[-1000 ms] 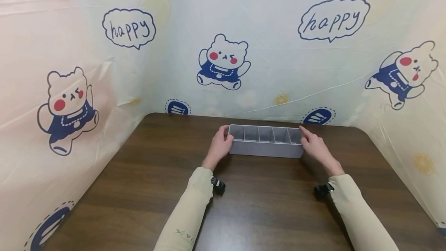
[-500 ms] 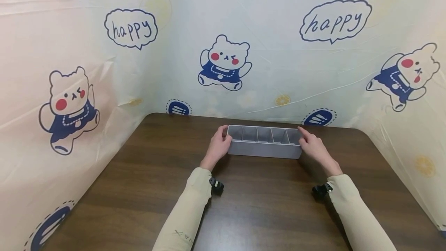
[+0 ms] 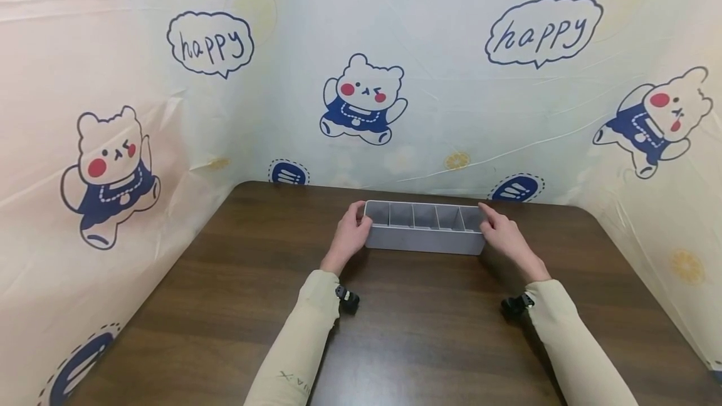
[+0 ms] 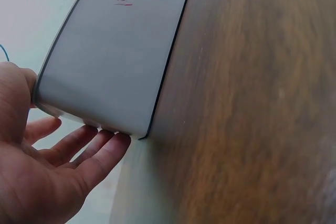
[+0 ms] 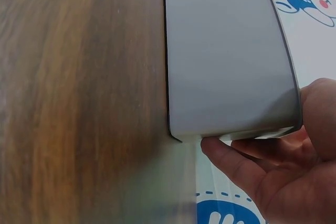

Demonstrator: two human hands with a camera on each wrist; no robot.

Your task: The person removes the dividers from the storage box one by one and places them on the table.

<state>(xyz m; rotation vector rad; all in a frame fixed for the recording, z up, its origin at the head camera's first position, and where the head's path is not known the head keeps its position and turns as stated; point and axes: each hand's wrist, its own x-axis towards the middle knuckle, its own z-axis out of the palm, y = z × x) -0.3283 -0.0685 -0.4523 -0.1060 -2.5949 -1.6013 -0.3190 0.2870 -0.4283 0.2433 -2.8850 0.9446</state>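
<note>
A long grey divided storage box (image 3: 424, 241) stands upright near the back of the table, its row of several compartments facing up. My left hand (image 3: 348, 234) grips its left end. In the left wrist view, the thumb is up at the rim and the fingertips (image 4: 116, 142) press the end wall of the box (image 4: 113, 56). At the other end my right hand (image 3: 506, 238) holds the box with the index finger stretched along the top corner. Seen from the right wrist, that hand's fingers (image 5: 231, 158) lie against the end wall of the box (image 5: 226, 61).
The dark brown wooden table (image 3: 417, 331) reaches toward me in front of the box. Behind and at both sides hangs a pale curtain (image 3: 434, 99) printed with bears and "happy" bubbles. Black cameras sit at the left wrist (image 3: 348, 300) and the right wrist (image 3: 514, 306).
The box and both hands have shifted slightly to the left along the table. Each hand keeps its hold on its end of the box.
</note>
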